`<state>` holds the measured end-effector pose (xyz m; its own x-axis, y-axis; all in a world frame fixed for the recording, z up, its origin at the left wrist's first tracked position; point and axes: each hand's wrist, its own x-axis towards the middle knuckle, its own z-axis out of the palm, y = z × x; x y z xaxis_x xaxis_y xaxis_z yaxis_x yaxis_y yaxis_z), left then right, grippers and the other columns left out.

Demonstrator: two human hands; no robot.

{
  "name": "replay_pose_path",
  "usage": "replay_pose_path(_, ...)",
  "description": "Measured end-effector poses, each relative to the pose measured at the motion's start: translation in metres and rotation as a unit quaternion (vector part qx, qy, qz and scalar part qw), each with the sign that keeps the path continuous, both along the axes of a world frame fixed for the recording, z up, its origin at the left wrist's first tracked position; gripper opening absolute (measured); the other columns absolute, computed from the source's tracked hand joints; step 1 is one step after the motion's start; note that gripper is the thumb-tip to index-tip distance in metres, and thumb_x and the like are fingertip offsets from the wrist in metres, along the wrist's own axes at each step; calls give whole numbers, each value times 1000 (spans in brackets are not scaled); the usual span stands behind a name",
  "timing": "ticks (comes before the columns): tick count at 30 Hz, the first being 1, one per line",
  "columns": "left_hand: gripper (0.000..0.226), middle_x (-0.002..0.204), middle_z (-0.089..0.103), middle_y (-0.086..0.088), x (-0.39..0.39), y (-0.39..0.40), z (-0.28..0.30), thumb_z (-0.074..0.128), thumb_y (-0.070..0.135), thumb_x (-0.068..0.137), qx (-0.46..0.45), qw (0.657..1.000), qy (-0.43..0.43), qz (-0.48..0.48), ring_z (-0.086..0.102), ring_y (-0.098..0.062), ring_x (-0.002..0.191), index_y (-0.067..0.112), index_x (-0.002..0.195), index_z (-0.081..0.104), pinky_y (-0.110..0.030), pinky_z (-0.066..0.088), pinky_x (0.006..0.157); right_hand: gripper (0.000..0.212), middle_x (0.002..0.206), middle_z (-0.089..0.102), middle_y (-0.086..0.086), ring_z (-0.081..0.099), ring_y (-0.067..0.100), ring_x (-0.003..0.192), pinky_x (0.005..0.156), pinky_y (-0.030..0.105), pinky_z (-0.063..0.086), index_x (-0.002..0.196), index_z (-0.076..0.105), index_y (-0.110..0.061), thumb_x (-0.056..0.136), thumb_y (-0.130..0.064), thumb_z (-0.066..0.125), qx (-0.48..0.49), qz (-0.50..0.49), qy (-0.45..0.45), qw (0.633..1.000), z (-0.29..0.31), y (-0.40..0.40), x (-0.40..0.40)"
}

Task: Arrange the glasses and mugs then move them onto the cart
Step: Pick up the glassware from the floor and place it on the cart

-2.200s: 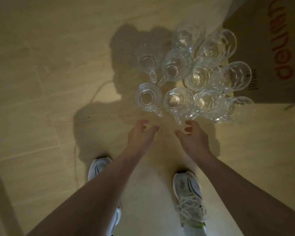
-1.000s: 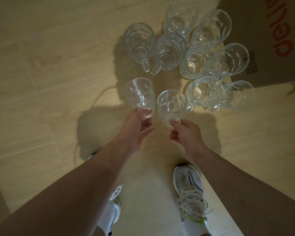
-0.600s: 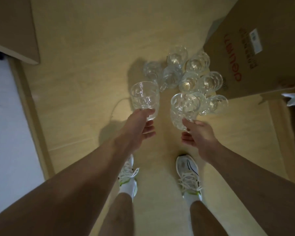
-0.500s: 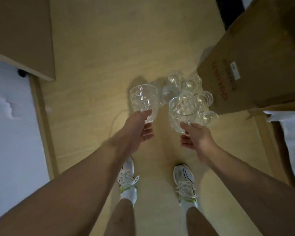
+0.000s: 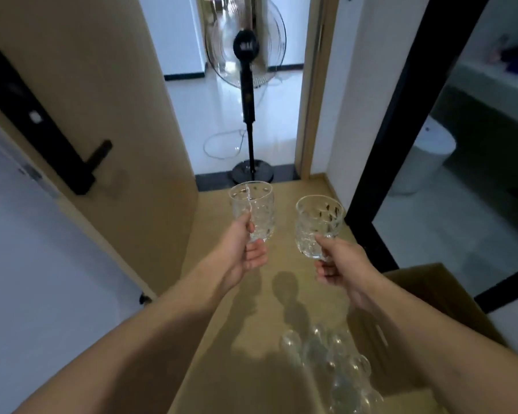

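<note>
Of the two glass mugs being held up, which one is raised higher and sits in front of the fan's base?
The mug gripped by the left hand. The right hand holds its mug lower, beside the black frame.

A home hallway: pale wood floor (image 5: 221, 369), an open wooden door (image 5: 81, 85) with a black handle plate (image 5: 39, 121), a standing fan (image 5: 247, 58) in the tiled room beyond, and a toilet (image 5: 424, 153) past a black-framed doorway on the right.

Dim indoor light in the near hallway; brighter daylight beyond the doorway reflects as glare on the white floor (image 5: 221, 115). Hands and glassware cast soft shadows on the wooden floor (image 5: 269, 294). Wide-angle distortion bends the door (image 5: 108, 85). Motion blur softens the lower frame
</note>
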<state>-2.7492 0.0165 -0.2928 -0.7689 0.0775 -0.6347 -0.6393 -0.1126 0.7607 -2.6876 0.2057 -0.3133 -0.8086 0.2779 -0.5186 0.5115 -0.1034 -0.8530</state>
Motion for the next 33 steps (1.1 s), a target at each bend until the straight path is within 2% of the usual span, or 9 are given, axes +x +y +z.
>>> replay_pose_path(2,37,79,54,-6,-13,-13,60,48,51,101,6,999,38,15,58,-23,74,22,79,45,-40,57,74,29,70,55,11,50,20,55,63,34,51,84,54,-16,95,-41,64,4,7,39,999,61,-13,-20)
replay_pose_path(5,37,78,56,-6,-31,-38,137,51,53,99,19,995,88,36,58,-22,70,22,79,48,-42,58,75,37,75,56,12,52,22,57,63,37,54,100,59,-12,96,-49,59,9,29,100,995,146,-34,-46)
replay_pose_path(8,38,84,57,-7,-42,-62,199,49,54,101,9,988,147,55,57,-22,70,21,82,50,-46,59,83,35,77,57,14,52,23,56,64,39,57,91,54,-15,97,-50,55,-19,30,143,989,216,-60,-66)
replay_pose_path(12,38,85,52,-6,-44,-84,262,50,54,100,1,979,193,71,52,-19,66,22,80,47,-37,59,63,32,72,49,12,40,20,53,57,33,52,79,44,-19,101,-42,47,-68,45,203,976,285,-90,-74)
replay_pose_path(15,38,86,54,-8,-39,-97,296,50,53,99,9,973,210,89,55,-21,68,22,78,47,-35,58,61,31,80,47,15,39,20,57,63,34,52,77,43,-20,100,-39,46,-65,70,228,969,320,-97,-76)
replay_pose_path(18,38,89,59,-11,-30,-103,315,50,50,98,-1,967,227,113,60,-24,70,21,74,47,-35,58,60,32,82,47,16,41,21,58,65,36,51,74,42,-19,99,-39,46,-54,101,247,962,341,-96,-77)
replay_pose_path(21,39,81,60,-10,-17,-101,323,47,49,100,-9,956,250,151,58,-23,68,22,71,46,-35,58,64,32,78,48,16,41,22,57,65,36,47,73,42,-17,97,-37,48,-44,142,261,954,348,-91,-79)
replay_pose_path(24,38,82,59,-10,-1,-94,328,47,49,100,-23,948,253,194,58,-23,68,22,73,46,-38,58,70,30,73,54,17,45,23,55,64,37,52,75,45,-17,96,-37,50,-23,188,266,945,349,-83,-81)
replay_pose_path(33,42,80,59,-10,73,-94,331,49,53,98,-66,909,252,325,58,-23,63,21,71,44,-33,58,63,33,73,56,16,48,23,52,57,34,55,71,45,-18,97,-38,49,-26,332,254,908,335,-86,-68)
